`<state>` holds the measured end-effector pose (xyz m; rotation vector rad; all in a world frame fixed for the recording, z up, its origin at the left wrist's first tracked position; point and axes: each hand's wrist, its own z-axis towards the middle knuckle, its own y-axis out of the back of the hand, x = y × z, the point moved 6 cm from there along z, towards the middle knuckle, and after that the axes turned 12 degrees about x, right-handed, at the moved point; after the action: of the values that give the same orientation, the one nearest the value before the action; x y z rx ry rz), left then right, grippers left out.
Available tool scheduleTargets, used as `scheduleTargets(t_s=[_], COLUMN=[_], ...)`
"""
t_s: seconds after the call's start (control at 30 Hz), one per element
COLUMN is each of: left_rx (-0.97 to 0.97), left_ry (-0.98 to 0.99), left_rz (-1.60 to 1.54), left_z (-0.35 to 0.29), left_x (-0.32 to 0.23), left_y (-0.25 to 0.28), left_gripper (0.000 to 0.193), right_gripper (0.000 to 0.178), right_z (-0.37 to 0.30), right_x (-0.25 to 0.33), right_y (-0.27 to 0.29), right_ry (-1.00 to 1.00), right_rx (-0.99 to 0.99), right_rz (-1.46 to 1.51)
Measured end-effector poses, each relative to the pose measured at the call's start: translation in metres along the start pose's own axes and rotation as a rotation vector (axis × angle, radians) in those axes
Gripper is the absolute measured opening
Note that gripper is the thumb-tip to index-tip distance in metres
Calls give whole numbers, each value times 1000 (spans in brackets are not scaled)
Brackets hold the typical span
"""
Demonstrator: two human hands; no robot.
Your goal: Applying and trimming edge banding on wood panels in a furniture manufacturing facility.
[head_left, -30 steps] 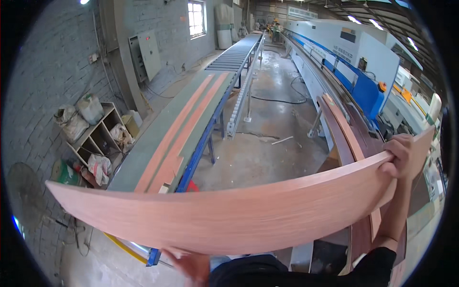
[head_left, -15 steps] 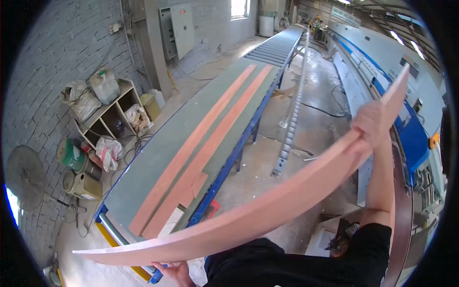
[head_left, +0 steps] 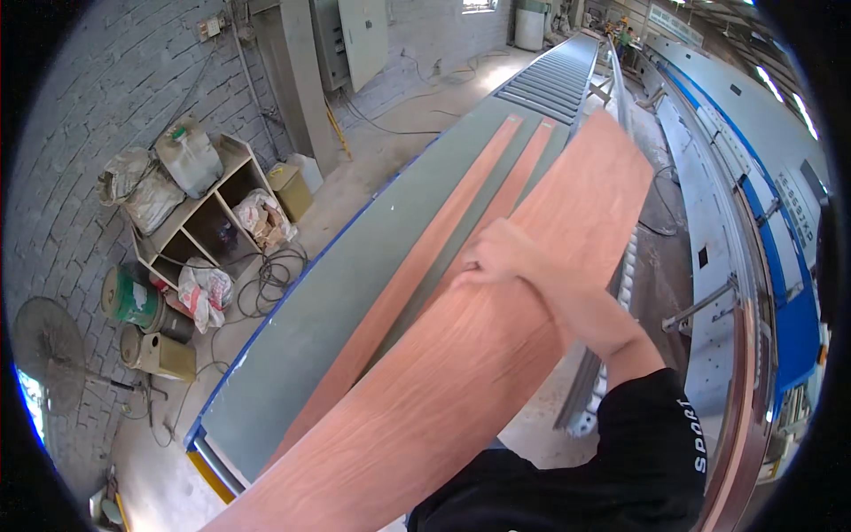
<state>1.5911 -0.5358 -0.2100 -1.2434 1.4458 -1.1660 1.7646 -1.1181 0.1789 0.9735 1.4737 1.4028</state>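
A wide reddish wood-grained board (head_left: 443,381) slants across the view, its broad face turned up, from the lower edge to the upper right. My right hand (head_left: 496,253) is closed over the board's left long edge, with the forearm lying across the face. Neither my left hand nor the board's near end can be seen. Beneath and beside the board, two narrow strips of the same reddish colour, a left strip (head_left: 431,239) and a right strip (head_left: 507,193), lie lengthwise on the green-topped bench (head_left: 310,301). The wide board hides much of the right strip.
Rollers (head_left: 550,84) continue the bench at its far end. Along the right runs a long white and blue machine (head_left: 709,168). By the brick wall stand a cubby shelf (head_left: 208,217), a green bucket (head_left: 133,297), a fan (head_left: 51,355) and loose cables (head_left: 279,275) on the floor.
The board has swung left over the bench and turned from edge-on to face up. My right hand moved left with it. My left hand has gone out of sight.
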Motion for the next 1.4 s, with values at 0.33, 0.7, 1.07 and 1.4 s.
scheduleTargets(t_s=[0.33,0.7,1.07,1.4], left_rx=[-248,-481,-219,-133], left_ry=[133,-88,968,921], left_rz=[303,226,1739,2371], left_z=[65,101,130,154], left_x=[88,276,318,249], left_y=[22,-84,-59,-24], left_gripper=[64,62,40,77], right_gripper=[67,47,62,61], right_z=[149,201,181,130], right_x=[-163,-364,-273,-144], right_y=[-198,-265,-445,-476], right_ry=[-21,-242,-302,-486], right_rx=[315,131,341,156], right_rz=[217,-47,545,831])
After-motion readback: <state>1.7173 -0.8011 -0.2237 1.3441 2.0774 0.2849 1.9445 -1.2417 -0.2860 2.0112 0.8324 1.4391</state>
